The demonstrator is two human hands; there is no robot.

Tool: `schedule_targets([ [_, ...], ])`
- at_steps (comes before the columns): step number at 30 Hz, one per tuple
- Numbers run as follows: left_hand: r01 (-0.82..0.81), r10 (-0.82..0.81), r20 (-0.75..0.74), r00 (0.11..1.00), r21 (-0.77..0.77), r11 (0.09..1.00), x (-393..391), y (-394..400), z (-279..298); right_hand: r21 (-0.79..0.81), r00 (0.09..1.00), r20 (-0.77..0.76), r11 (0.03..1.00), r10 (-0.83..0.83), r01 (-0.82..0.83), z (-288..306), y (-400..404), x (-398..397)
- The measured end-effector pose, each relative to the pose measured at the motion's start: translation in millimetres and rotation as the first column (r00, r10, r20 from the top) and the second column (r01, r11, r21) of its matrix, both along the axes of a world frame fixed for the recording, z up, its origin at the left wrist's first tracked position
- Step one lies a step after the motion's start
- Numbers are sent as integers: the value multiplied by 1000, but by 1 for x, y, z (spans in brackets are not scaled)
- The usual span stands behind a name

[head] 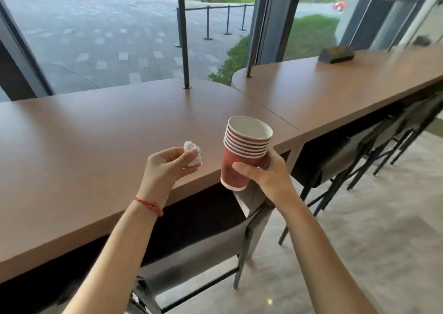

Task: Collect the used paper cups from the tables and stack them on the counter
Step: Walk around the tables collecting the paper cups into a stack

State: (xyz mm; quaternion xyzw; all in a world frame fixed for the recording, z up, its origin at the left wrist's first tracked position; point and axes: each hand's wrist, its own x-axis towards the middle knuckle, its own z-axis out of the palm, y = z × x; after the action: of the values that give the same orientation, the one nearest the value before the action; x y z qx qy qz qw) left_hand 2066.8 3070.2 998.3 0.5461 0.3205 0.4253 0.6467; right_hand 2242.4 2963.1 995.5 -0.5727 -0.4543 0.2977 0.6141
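At centre frame, a person's left hand [165,164] pinches a crumpled napkin [193,154] above the brown table [84,146]; just right, the right hand [260,173] wraps a nested stack of red paper cups [243,149] (tilted slightly), best carried upright to the counter.

Soft daylight came through the windows [119,38] at the top, leaving pale sheen on the brown tabletop [96,126]. Frame edges bowed with wide-angle distortion; the upper right looked blurred.
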Motion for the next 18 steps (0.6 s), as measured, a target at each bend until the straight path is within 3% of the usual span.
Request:
schedule_targets([
  [9,257,-257,-45,965,-10,966,135,-130,-6,16,946,17,946,-323,323,-10,-175,102],
  [18,534,-536,-115,836,-48,844,255,-263,-24,-26,756,-38,757,-653,653,-33,-348,166],
])
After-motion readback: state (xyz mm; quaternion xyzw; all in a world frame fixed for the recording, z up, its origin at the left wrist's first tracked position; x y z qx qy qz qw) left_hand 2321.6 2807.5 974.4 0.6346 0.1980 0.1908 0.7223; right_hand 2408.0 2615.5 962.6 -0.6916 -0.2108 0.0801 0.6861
